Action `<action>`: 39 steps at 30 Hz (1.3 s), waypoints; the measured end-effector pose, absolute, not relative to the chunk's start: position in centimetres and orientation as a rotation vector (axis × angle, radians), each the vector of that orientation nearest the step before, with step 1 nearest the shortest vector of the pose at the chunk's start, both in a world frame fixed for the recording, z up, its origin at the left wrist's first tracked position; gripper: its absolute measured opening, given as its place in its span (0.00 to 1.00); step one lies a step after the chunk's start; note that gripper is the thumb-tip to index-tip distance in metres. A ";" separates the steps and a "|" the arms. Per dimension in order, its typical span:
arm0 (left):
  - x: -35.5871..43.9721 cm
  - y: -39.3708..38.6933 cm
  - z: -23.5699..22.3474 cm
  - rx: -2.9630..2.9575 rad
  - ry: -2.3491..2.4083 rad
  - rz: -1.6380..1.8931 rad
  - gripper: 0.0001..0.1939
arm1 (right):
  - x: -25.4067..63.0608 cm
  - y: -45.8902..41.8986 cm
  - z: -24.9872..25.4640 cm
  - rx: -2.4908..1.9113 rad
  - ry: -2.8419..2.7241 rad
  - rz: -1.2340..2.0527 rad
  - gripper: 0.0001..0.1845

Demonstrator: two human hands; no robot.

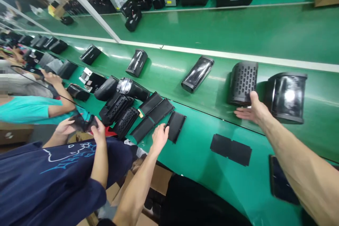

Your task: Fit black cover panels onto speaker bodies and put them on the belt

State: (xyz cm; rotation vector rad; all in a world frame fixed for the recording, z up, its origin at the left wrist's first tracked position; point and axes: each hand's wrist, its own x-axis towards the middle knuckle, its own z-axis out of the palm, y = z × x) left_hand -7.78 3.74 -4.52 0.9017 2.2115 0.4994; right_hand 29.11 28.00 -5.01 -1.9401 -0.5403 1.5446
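My left hand (159,137) has its fingers closed at the near-left edge of a flat black rectangular panel (176,127). More such panels (160,110) lie overlapping just to its left. My right hand (255,111) is spread, palm turned up, at the lower corner of a black housing (243,82) with a slotted face. Its thumb is by the housing's bottom edge, and its fingers reach out below. Beside that wrist stands a glossy black housing (287,96), partly behind the hand. A thin black sheet (231,149) lies flat between my arms.
Glossy black housings (198,74) are spaced along the green belt (169,84). Slotted black parts (126,122) are piled left of the panels. A dark tablet-like slab (282,180) lies under my right forearm. A co-worker in a navy shirt (58,183) handles a dark part at left.
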 end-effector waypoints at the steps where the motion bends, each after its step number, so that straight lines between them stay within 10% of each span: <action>1: -7.7 4.0 -4.7 0.900 2.179 0.498 0.14 | 29.4 26.7 -5.0 -1.958 -0.585 1.507 0.39; 12: 3.3 0.7 -4.7 0.568 1.708 0.700 0.29 | 21.1 0.9 -5.2 -1.615 -0.687 1.820 0.36; 22: 2.8 -1.2 0.6 0.274 1.369 0.805 0.41 | 31.5 0.2 1.0 -1.393 -0.653 2.119 0.24; 39: 2.5 -2.6 0.4 0.438 1.173 0.672 0.29 | 33.6 -2.1 0.6 -1.425 -0.737 2.207 0.27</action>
